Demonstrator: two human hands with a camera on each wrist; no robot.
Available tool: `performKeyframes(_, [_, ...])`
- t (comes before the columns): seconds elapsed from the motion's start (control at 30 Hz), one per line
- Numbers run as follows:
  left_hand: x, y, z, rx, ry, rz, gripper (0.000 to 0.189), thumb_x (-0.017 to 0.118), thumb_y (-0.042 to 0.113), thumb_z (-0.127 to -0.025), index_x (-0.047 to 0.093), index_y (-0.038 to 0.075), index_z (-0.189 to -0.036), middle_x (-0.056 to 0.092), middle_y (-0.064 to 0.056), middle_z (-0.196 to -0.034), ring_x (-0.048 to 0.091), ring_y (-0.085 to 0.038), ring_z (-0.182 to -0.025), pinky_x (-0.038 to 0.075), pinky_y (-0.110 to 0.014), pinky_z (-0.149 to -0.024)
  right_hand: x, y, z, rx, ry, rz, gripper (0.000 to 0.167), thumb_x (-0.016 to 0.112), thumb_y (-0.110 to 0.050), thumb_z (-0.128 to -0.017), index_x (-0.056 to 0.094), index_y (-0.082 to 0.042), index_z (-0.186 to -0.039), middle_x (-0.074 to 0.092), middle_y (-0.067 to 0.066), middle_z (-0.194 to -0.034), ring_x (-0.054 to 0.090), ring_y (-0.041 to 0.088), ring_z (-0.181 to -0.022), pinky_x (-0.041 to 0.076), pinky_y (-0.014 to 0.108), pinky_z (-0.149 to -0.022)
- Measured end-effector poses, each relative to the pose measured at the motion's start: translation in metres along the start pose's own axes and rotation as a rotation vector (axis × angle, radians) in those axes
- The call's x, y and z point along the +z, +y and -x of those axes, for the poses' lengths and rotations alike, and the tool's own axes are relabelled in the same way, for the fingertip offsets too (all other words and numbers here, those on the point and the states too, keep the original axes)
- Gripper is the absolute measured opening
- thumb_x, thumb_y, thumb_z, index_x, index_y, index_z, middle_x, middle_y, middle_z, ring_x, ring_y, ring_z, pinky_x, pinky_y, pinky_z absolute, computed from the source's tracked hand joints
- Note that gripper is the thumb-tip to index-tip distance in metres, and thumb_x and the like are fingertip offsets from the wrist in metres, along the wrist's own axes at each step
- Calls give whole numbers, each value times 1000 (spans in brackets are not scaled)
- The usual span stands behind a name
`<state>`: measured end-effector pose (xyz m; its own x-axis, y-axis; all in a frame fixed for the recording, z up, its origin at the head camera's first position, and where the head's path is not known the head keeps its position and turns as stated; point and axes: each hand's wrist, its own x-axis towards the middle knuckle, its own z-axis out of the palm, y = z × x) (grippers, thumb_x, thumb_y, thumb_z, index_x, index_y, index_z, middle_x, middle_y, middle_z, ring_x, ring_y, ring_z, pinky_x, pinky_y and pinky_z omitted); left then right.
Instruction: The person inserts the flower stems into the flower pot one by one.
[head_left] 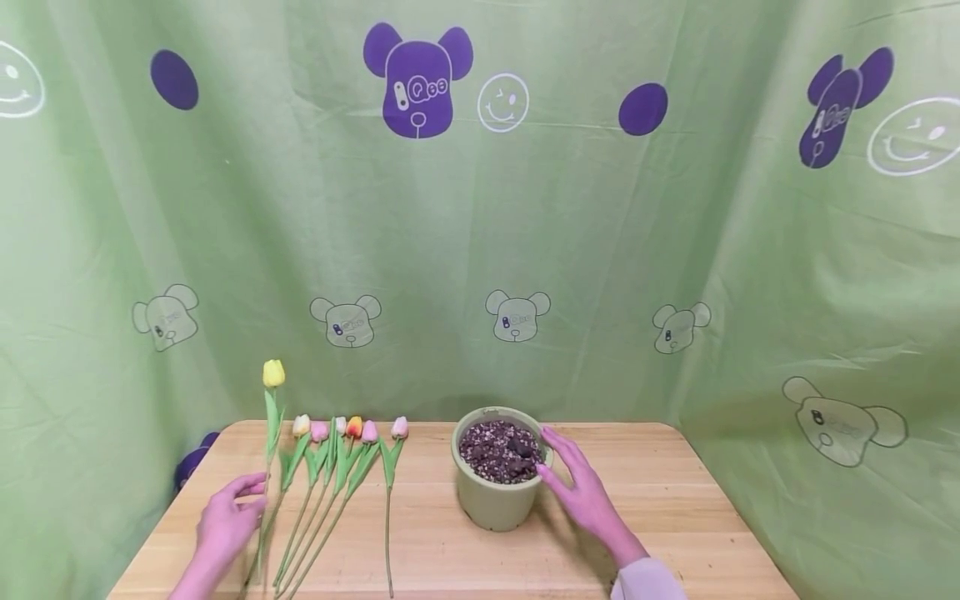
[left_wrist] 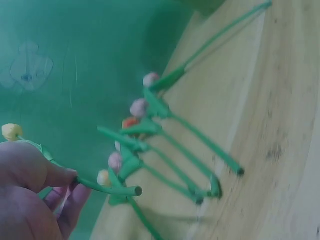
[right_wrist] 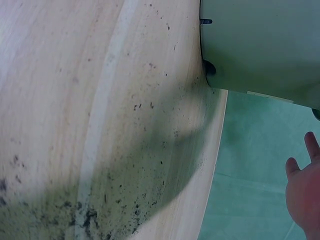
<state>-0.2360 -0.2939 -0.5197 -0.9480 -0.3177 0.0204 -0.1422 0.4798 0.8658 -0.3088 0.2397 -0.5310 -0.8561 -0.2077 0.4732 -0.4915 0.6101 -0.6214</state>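
Note:
My left hand [head_left: 228, 518] pinches the stem of a yellow artificial tulip [head_left: 273, 373] between thumb and fingers. In the left wrist view the cut end of that stem [left_wrist: 117, 190] sticks out past the thumb, raised off the table. My right hand [head_left: 587, 498] rests its extended fingers at the right side of a light green flowerpot [head_left: 493, 503], close to the rim. Dark soil with pale grains [head_left: 495, 450] fills the pot. In the right wrist view only part of the right hand [right_wrist: 305, 190] shows, near the pot wall [right_wrist: 260, 50].
Several more tulips lie on the wooden table [head_left: 630, 550]: a cream one [head_left: 302, 425], an orange-red one [head_left: 354, 427] and pink ones, one pink tulip [head_left: 400, 428] lying apart nearer the pot. Dark crumbs [right_wrist: 90, 217] dot the tabletop. A green printed curtain [head_left: 585, 217] surrounds the table.

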Motion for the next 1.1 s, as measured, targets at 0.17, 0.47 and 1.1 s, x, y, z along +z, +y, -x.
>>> performKeyframes(0.17, [12,16,5,32,-13,54,48,63,0,-97,52,-1,-144,58,-27,-138,70,-23,-98,61,-22,-71,1,2,0,7,0,-2,60,60,-32,-105,40,-16,-159,36,6,-166,36,42,-150,28,73,-117])
performKeyframes(0.47, [36,43,11,92,-36,178,47,63,-3,-97,54,-1,-143,59,-23,-134,65,-13,-94,64,-26,-78,2,3,0,12,0,-13,60,60,-33,-105,40,-17,-159,36,6,-166,36,42,-150,28,74,-116])
performKeyframes(1.1, [83,97,19,172,-85,389,48,68,-3,-94,60,7,-140,63,-22,-129,65,-23,-99,64,-28,-79,5,1,0,26,13,-74,59,60,-30,-105,40,-16,-159,35,6,-167,34,42,-151,26,76,-116])
